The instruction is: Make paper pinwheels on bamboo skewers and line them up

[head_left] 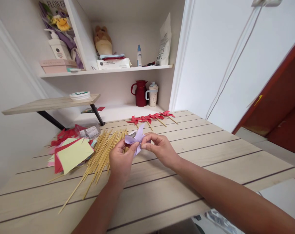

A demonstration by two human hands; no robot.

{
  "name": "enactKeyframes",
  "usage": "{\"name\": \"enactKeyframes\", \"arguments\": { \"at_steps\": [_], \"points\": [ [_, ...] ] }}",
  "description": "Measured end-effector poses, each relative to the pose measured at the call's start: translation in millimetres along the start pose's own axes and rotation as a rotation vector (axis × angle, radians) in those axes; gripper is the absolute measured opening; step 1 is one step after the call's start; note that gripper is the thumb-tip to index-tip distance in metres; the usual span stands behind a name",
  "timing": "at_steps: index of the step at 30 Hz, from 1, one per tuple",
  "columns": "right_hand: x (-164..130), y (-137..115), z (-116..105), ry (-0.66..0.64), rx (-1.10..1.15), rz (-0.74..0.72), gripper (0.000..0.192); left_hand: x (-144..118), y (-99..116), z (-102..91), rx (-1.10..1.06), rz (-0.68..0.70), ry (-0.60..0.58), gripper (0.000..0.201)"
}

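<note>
My left hand (121,160) and my right hand (159,148) both pinch a folded lilac paper pinwheel (135,137) above the wooden table (211,152). A pile of thin bamboo sticks (98,156) lies just left of and under my left hand. Several finished red pinwheels on sticks (152,118) lie in a row beyond my hands. A stack of coloured paper sheets (70,154), yellow on top, lies left of the sticks.
A small clear plastic bag (89,131) and red paper pieces (67,134) lie at the far left. A raised wooden shelf (50,104) holds a tape roll (79,95). A red jug (140,93) and a cup (152,94) stand in the alcove behind.
</note>
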State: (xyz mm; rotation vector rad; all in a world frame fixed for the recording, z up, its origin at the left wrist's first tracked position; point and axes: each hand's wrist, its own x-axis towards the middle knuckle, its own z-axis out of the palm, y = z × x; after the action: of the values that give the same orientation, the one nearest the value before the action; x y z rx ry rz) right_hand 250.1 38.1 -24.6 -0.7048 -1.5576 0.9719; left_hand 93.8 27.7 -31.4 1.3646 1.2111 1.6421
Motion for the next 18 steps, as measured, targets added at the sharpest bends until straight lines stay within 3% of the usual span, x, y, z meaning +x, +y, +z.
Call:
{"name": "enactKeyframes", "arguments": {
  "at_steps": [18],
  "points": [
    [0.9,6.7,-1.1,0.03,0.098,0.076,0.01,-1.0,-2.2,1.6,-0.049,-0.029,-0.033,0.024]
  ]
}}
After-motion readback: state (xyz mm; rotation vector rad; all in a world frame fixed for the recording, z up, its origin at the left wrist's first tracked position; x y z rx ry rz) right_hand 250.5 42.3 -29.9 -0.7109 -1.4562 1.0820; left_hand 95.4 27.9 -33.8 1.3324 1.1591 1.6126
